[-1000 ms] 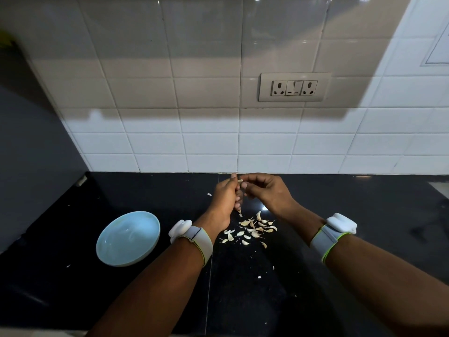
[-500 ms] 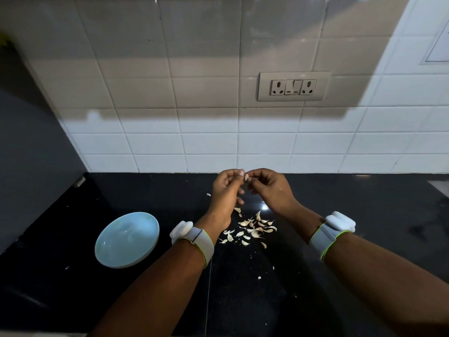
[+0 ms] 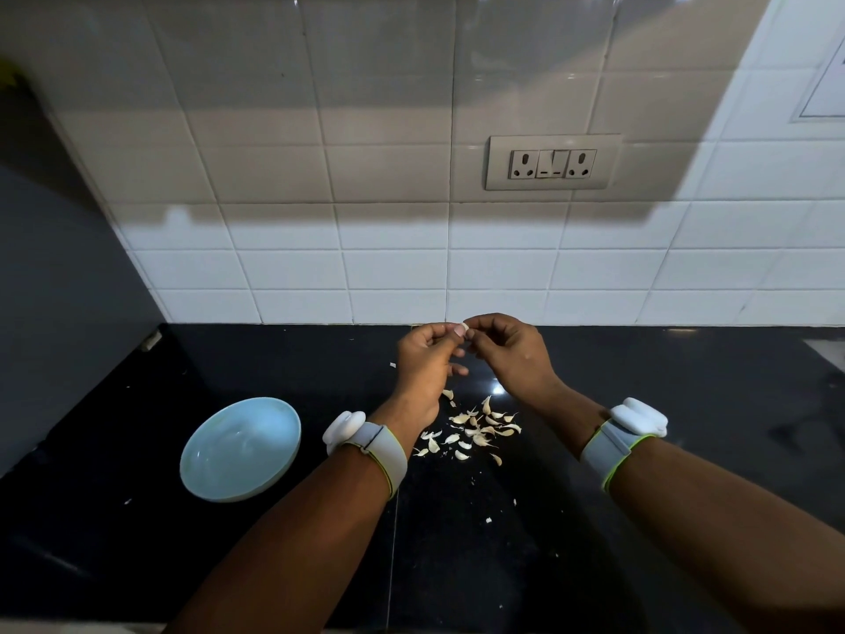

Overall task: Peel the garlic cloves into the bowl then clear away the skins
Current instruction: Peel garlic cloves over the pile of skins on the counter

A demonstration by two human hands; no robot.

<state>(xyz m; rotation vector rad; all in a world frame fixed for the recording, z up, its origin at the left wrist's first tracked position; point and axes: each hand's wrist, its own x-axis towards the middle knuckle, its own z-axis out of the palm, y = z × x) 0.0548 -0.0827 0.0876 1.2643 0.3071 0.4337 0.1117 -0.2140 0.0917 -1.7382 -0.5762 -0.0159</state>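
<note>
Head view, my left hand (image 3: 423, 359) and right hand (image 3: 507, 347) pinching small white garlic clove (image 3: 464, 326), pale papery skins (image 3: 475, 430) below the grip, light-blue round bowl (image 3: 240, 448) lower left.

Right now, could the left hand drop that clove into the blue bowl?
Probably yes: the bowl sits open beside the left hand, with bare countertop between them.

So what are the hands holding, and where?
A garlic clove, pinched at its two ends between the fingertips of the left hand and the right hand.
</note>
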